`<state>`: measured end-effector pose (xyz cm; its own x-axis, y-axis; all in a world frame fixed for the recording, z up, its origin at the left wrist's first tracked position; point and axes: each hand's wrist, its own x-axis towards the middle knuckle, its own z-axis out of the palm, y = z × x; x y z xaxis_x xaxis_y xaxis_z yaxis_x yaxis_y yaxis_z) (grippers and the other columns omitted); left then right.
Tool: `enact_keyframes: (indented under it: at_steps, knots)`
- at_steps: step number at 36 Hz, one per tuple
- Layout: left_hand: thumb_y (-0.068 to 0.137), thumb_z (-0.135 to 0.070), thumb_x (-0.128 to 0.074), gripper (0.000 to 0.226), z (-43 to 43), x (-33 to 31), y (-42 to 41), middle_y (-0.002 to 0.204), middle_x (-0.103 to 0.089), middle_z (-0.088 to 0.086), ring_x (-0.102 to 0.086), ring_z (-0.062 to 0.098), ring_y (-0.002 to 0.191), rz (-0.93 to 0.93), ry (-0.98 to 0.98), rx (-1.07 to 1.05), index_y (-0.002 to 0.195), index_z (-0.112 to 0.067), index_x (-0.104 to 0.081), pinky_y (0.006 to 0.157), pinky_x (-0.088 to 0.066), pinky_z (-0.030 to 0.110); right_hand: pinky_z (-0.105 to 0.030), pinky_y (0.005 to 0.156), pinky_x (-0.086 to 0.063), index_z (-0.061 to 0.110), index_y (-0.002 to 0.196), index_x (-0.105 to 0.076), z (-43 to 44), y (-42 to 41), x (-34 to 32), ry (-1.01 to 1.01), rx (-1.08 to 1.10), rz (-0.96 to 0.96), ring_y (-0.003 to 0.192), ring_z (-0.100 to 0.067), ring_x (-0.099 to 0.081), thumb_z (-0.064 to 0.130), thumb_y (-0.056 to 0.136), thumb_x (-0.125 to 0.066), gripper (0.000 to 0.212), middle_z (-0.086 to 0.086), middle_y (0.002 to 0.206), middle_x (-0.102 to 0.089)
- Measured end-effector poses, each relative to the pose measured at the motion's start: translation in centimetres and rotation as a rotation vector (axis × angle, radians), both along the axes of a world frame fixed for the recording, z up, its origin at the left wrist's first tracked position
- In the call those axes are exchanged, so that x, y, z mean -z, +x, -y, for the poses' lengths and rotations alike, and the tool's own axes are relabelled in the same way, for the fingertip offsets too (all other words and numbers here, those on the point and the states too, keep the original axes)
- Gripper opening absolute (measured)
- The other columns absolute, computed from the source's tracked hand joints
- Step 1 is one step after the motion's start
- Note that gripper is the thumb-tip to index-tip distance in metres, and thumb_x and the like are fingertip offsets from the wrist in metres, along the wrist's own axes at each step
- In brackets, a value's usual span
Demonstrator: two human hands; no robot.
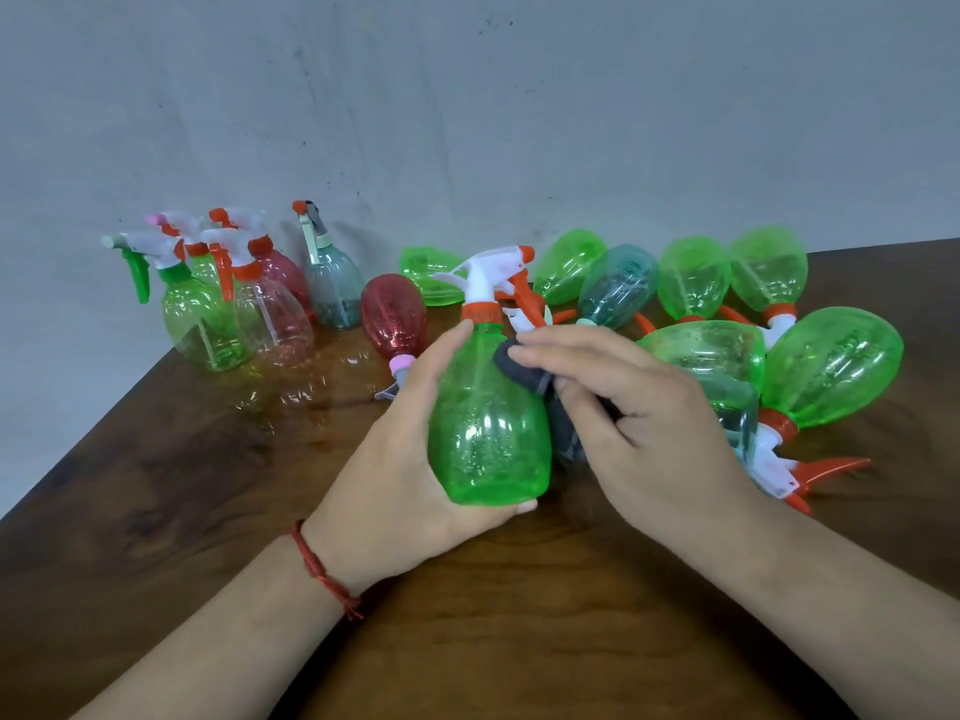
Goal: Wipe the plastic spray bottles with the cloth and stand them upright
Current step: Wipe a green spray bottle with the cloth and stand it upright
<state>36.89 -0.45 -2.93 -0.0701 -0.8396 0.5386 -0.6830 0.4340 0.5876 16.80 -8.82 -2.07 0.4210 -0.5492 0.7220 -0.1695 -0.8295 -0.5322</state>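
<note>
I see left hand [410, 459] curled round the see-through green plastic spray bottle [488, 428], upright, w/ thumb under its base. Right hand [639, 423] fingers clamp the dark grey cloth [519, 363] against bottle's shoulder. Behind, lying bottles [831, 366] at right; upright bottles [208, 324] far left.

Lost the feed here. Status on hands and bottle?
Left hand grips translucent green plastic spray bottle. Right hand holds dark grey cloth against its shoulder. Nothing blocking; lying bottles close behind.
</note>
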Motion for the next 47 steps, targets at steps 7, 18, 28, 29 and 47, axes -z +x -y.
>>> enact_keyframes:
  at_steps: [7, 18, 28, 29, 47]
  knots:
    - [0.07, -0.03, -0.101, 0.116, 0.1, 0.3, 0.2, 0.163, -0.044, -0.005, -0.046, 0.013, 0.151, 0.141, 0.006, 0.049, 0.163, -0.012, -0.034, 0.123, -0.033, 0.022, -0.019, 0.107, -0.047, 0.013, 0.124, -0.078, 0.5, 0.0, 0.1, 0.059, 0.028, 0.04, 0.125, -0.007, -0.065, -0.01, 0.102, -0.056, 0.038, 0.008, 0.13, -0.072]
    - [0.077, -0.028, -0.097, 0.108, 0.7, 0.7, 0.3, 0.159, -0.043, 0.009, -0.04, 0.025, 0.154, 0.237, -0.084, -0.028, 0.162, -0.004, -0.035, 0.127, -0.035, 0.04, -0.035, 0.106, -0.053, 0.016, 0.123, -0.079, 0.2, -0.3, 0.1, -0.114, -0.015, -0.073, 0.124, -0.013, -0.066, -0.005, 0.102, -0.057, 0.037, 0.004, 0.133, -0.07]
    - [0.061, -0.033, -0.104, 0.119, 0.0, 0.7, 0.2, 0.15, -0.049, -0.015, -0.05, 0.006, 0.141, -0.045, 0.029, -0.15, 0.16, -0.034, -0.039, 0.11, -0.037, 0.008, -0.037, 0.098, -0.052, 0.018, 0.12, -0.081, 0.1, -0.6, -0.1, -0.291, -0.095, -0.205, 0.114, -0.022, -0.066, -0.007, 0.101, -0.059, 0.038, 0.005, 0.131, -0.072]
    - [0.061, -0.033, -0.104, 0.118, 0.0, 0.7, 0.2, 0.151, -0.049, -0.015, -0.051, 0.003, 0.139, -0.066, 0.04, -0.166, 0.159, -0.037, -0.039, 0.108, -0.039, 0.007, -0.038, 0.098, -0.052, 0.018, 0.119, -0.081, 0.1, -0.6, 0.0, -0.303, -0.114, -0.22, 0.113, -0.024, -0.066, -0.007, 0.1, -0.06, 0.038, 0.005, 0.13, -0.072]
    - [0.068, -0.036, -0.1, 0.114, 0.1, 0.4, 0.4, 0.155, -0.044, -0.005, -0.045, 0.018, 0.149, 0.061, -0.074, -0.074, 0.161, -0.016, -0.038, 0.122, -0.036, 0.023, -0.033, 0.106, -0.05, 0.018, 0.125, -0.079, -0.3, -0.2, 0.2, -0.194, -0.023, -0.099, 0.124, -0.014, -0.064, -0.004, 0.103, -0.057, 0.037, 0.006, 0.136, -0.069]
